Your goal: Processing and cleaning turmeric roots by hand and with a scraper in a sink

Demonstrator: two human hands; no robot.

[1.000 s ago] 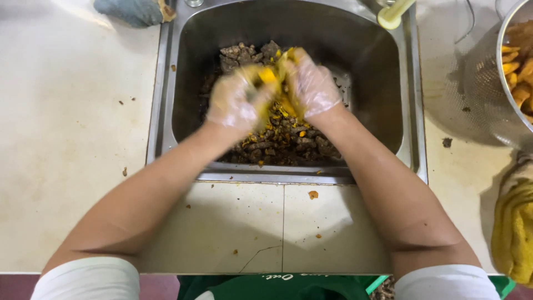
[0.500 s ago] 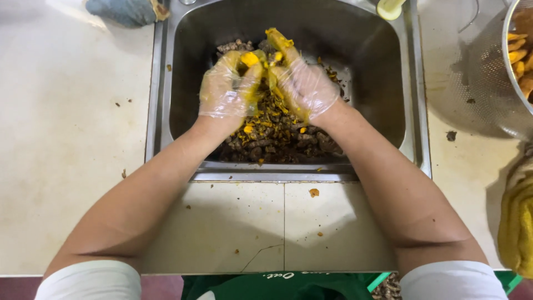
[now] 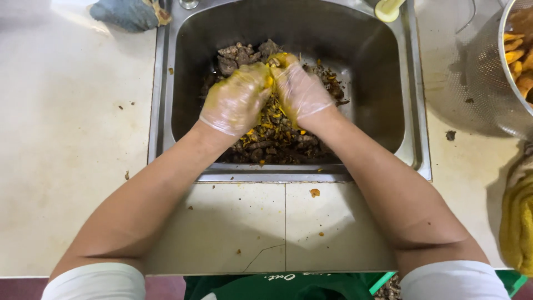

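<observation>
**Two Gloved Hands in a Messy Sink**

Pale, smooth counter (image 3: 66,155) lies all around a shiny metal sink (image 3: 388,94). It has little brown and yellow crumbs on it. One thin crack runs across the tile in front of the sink.

Inside the sink is a big heap of lumpy brown scraps (image 3: 266,139). The bits are rough and dark, with bright yellow pieces mixed in. The heap sits on the sink floor, more to the left and middle.

Both hands wear thin, clear plastic gloves that look crinkly and are smeared yellow. The left hand (image 3: 236,100) is curled over the heap with its fingers bent down. The right hand (image 3: 302,89) is just beside it, fingers curled too. The two hands touch at the fingertips, and together they squeeze a small yellow piece (image 3: 277,58) near the top of the heap.

On the right, a round metal strainer (image 3: 477,72) with tiny holes holds orange-yellow pieces (image 3: 519,61). A soft yellow cloth (image 3: 516,228) lies bunched at the right edge of the counter. A blue-grey rag (image 3: 125,14) sits at the top left, just beside the sink.
</observation>
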